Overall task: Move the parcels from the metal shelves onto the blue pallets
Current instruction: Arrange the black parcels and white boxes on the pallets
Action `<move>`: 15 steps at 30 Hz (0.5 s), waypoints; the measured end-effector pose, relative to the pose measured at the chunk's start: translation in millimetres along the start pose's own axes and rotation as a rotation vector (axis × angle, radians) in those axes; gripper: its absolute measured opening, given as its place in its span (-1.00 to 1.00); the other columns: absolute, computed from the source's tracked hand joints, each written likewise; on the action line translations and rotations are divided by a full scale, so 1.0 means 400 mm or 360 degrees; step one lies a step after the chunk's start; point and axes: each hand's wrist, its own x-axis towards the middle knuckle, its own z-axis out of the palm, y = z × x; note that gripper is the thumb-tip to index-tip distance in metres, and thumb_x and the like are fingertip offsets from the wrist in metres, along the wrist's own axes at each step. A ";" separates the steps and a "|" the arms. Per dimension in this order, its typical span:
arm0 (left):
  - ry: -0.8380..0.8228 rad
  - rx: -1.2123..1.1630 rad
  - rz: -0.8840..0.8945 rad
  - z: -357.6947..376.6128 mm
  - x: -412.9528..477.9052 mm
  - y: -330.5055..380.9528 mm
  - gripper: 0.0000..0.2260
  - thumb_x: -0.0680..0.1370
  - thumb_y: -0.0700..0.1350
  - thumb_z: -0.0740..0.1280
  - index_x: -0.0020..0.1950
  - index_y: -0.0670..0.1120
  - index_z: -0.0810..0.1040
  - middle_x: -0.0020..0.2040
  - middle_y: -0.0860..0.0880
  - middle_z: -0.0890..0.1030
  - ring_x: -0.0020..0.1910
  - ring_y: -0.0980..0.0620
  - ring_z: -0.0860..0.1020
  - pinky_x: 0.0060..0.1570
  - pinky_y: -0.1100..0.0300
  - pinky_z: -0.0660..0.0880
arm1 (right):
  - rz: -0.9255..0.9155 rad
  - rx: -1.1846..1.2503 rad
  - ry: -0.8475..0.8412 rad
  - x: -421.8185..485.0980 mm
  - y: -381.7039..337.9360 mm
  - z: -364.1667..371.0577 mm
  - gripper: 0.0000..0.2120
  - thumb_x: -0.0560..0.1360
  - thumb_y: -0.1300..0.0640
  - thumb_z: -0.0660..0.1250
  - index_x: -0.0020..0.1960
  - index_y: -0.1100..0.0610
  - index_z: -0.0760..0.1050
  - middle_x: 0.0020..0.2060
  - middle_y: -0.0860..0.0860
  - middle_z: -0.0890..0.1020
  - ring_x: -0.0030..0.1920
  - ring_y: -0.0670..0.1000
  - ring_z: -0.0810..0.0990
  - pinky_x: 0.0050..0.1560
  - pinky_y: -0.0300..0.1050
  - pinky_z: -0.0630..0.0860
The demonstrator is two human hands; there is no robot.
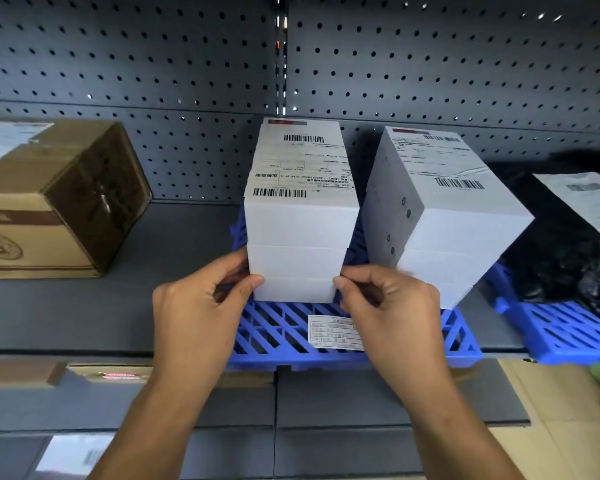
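A tall white parcel (300,216) with a barcode label on top stands on the blue pallet (278,332) in the middle of the metal shelf. My left hand (201,306) pinches its lower left corner, thumb on the front face. My right hand (385,306) pinches its lower right corner the same way. A second white parcel (440,216) stands close to its right on the same pallet, turned at an angle. A white paper label (333,332) lies on the pallet's front.
A brown cardboard box (49,199) sits on the bare grey shelf (174,271) at the left. A black bagged parcel (561,237) with a white label rests on another blue pallet (568,334) at the right. Pegboard backs the shelf. More cartons lie on lower shelves.
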 end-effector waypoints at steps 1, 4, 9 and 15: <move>-0.0008 0.0004 -0.0005 -0.001 0.000 0.001 -0.66 0.46 -0.17 0.52 0.21 0.07 0.68 -0.01 0.25 0.70 -0.05 0.33 0.66 0.11 0.31 0.58 | -0.0016 -0.0002 -0.0004 -0.001 0.001 -0.001 -0.89 0.54 0.11 0.48 0.02 -0.03 0.75 -0.21 -0.22 0.73 -0.16 -0.20 0.70 -0.02 -0.32 0.61; -0.0058 -0.0018 -0.0043 -0.003 0.001 0.005 -0.63 0.46 -0.20 0.53 0.23 0.06 0.66 -0.02 0.29 0.68 -0.05 0.36 0.65 0.05 0.45 0.54 | -0.0054 0.0028 -0.0015 -0.007 -0.001 -0.009 -0.87 0.53 0.12 0.47 0.03 -0.05 0.74 -0.19 -0.25 0.73 -0.12 -0.25 0.70 -0.01 -0.39 0.59; -0.0141 -0.0088 -0.0117 -0.006 0.002 0.010 -0.49 0.44 -0.21 0.54 0.34 0.11 0.58 0.01 0.25 0.67 0.00 0.36 0.63 0.01 0.51 0.51 | -0.0214 0.0186 0.0031 -0.017 -0.010 -0.041 -0.76 0.52 0.21 0.49 0.01 -0.14 0.71 -0.16 -0.28 0.73 -0.16 -0.24 0.71 -0.10 -0.42 0.57; -0.0201 -0.0073 -0.0108 0.001 0.003 0.023 -0.43 0.45 -0.20 0.54 0.41 0.11 0.52 0.06 0.32 0.62 0.00 0.46 0.60 -0.01 0.58 0.47 | -0.0587 0.0285 0.0307 -0.031 0.001 -0.118 -0.76 0.52 0.26 0.50 0.18 0.13 0.66 -0.08 -0.09 0.75 -0.09 -0.09 0.75 -0.03 -0.15 0.66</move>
